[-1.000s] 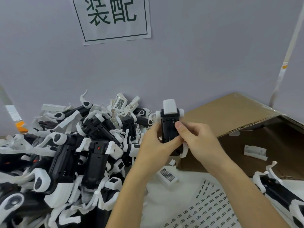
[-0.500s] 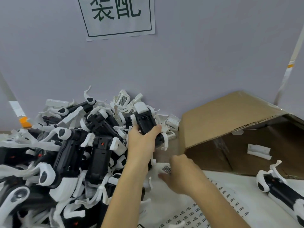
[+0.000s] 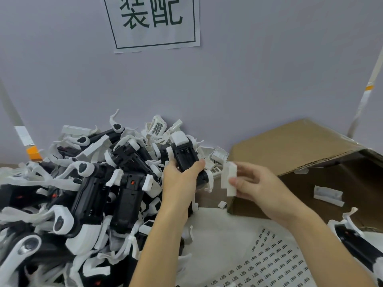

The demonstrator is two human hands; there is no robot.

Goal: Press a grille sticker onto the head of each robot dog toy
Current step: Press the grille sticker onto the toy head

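Note:
My left hand (image 3: 182, 181) grips a black and white robot dog toy (image 3: 185, 155), belly up, at the right edge of a big pile of robot dog toys (image 3: 87, 191). My right hand (image 3: 257, 187) pinches a loose white plastic head piece (image 3: 229, 179) just right of that toy, in front of the cardboard box. A white sheet of small grille stickers (image 3: 275, 266) lies on the table below my right forearm.
An open cardboard box (image 3: 294, 146) lies on its side at the right, with a white part (image 3: 328, 195) inside. Another robot dog (image 3: 360, 243) lies at the far right edge. A wall with a printed sign (image 3: 153, 21) stands close behind.
My left hand carried the toy from the centre to the pile's right edge. My right hand let go of it, dropped to the table, then rose holding a white head piece.

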